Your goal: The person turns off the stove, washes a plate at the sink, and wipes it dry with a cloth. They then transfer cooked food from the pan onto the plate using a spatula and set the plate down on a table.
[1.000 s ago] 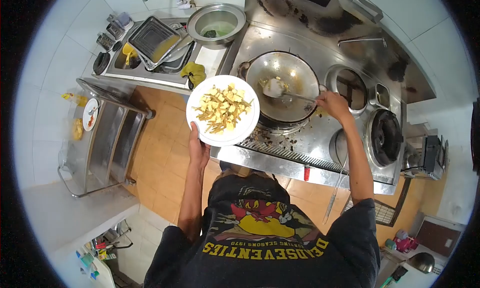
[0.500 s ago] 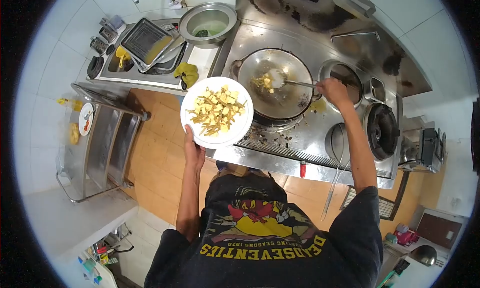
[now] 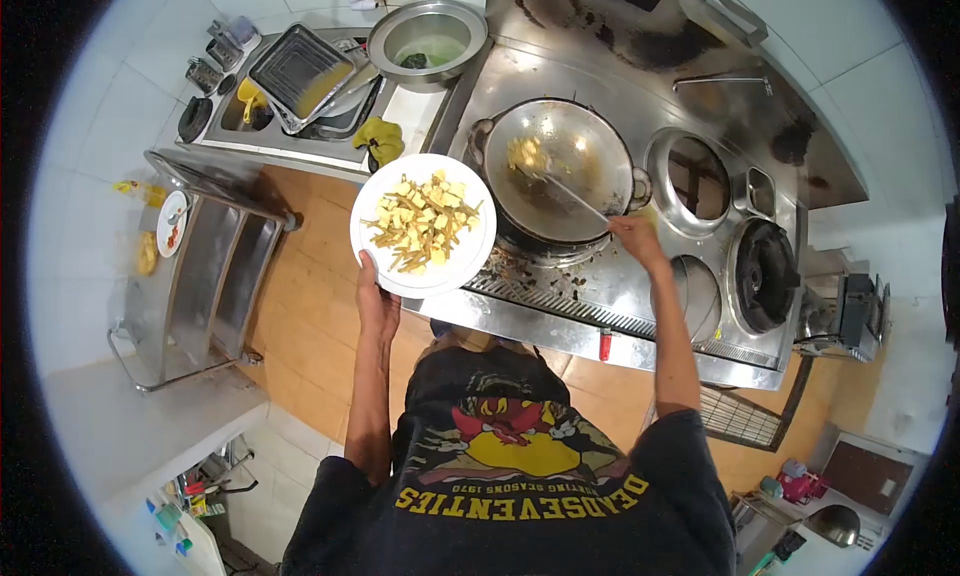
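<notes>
My left hand [image 3: 377,301] holds the near left edge of a round white plate [image 3: 473,246], which carries green beans and pale yellow cubes [image 3: 428,219]. The plate is beside the left rim of a large wok [image 3: 590,161] on the stove. My right hand [image 3: 636,238] is closed on the handle of a metal spatula [image 3: 577,198] at the wok's lower right rim. The spatula's head is in the wok, next to a small heap of food [image 3: 527,156], and is blurred.
A metal basin [image 3: 428,44] and a sink with trays [image 3: 300,76] are at the back left. On the left stands a steel cart [image 3: 212,276]. A strainer [image 3: 697,296], a red lighter-like object [image 3: 605,344] and a black burner [image 3: 766,275] lie right of the wok.
My right hand has moved left and toward me with the spatula, whose handle now slants. The food in the wok has shifted to the upper left. My left hand still holds the plate.
</notes>
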Demonstrator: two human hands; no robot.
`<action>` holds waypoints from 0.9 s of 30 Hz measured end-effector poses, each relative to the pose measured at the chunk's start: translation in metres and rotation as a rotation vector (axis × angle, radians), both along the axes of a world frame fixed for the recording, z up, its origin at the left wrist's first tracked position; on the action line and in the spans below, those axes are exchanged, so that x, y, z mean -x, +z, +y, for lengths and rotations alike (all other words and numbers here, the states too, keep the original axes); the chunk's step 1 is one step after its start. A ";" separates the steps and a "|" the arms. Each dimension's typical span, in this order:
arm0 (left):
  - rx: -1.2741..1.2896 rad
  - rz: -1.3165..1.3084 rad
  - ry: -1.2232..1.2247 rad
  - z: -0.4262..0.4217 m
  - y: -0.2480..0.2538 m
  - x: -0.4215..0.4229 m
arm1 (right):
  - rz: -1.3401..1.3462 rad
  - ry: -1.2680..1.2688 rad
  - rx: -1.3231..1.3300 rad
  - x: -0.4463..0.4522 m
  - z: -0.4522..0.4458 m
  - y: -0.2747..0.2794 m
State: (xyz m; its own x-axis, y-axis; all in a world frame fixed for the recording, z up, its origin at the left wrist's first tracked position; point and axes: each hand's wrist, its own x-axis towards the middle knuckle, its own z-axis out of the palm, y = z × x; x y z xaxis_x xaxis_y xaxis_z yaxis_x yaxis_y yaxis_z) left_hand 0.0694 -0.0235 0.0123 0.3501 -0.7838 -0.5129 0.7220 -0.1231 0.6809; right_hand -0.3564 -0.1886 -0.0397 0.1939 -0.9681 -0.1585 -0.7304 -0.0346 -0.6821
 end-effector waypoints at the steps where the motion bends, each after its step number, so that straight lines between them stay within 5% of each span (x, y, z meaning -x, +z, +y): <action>1: -0.006 -0.008 -0.004 0.000 -0.003 -0.002 | -0.011 -0.040 0.007 -0.009 0.000 -0.016; 15: 0.039 -0.016 -0.081 -0.008 -0.005 -0.002 | -0.109 -0.245 0.080 -0.006 0.053 0.016; 27: 0.097 0.042 -0.128 -0.061 -0.021 0.039 | -0.075 -0.245 0.163 -0.008 0.112 0.177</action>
